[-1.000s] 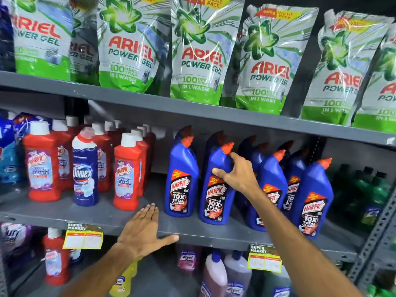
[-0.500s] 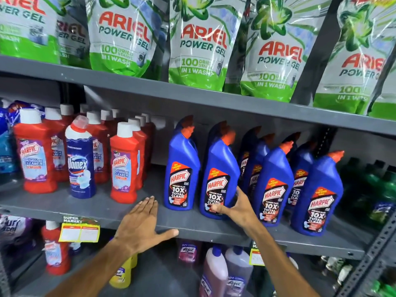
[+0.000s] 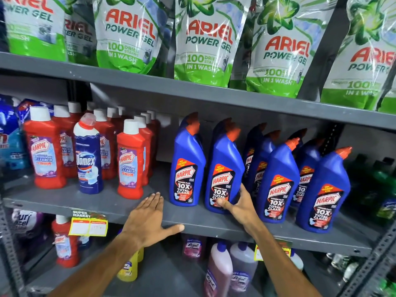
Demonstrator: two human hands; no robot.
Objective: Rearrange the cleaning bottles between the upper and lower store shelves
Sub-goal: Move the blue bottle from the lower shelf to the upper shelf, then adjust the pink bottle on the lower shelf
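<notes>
Several blue Harpic toilet-cleaner bottles with orange caps stand on the middle grey shelf [image 3: 199, 219]. My right hand [image 3: 237, 205] wraps the lower part of the second blue bottle from the left [image 3: 225, 166], thumb on its label, fingers behind it. The leftmost blue bottle [image 3: 187, 168] stands free beside it. My left hand [image 3: 150, 219] lies flat, fingers spread, on the shelf's front edge and holds nothing. To the left stand red Harpic bathroom-cleaner bottles [image 3: 130, 161] and one dark blue Domex bottle [image 3: 87, 157].
Ariel Power Gel pouches [image 3: 205, 46] fill the top shelf. On the lower shelf are pink Lizol bottles [image 3: 218, 273], a yellow bottle [image 3: 128, 269] and a red bottle [image 3: 64, 243]. Yellow price tags [image 3: 87, 225] hang from the shelf edge. Green bottles [image 3: 383, 187] sit far right.
My right hand slid from the blue bottle's neck down to its base and now grips the lower body. The view moved closer. My left hand stayed on the shelf edge.
</notes>
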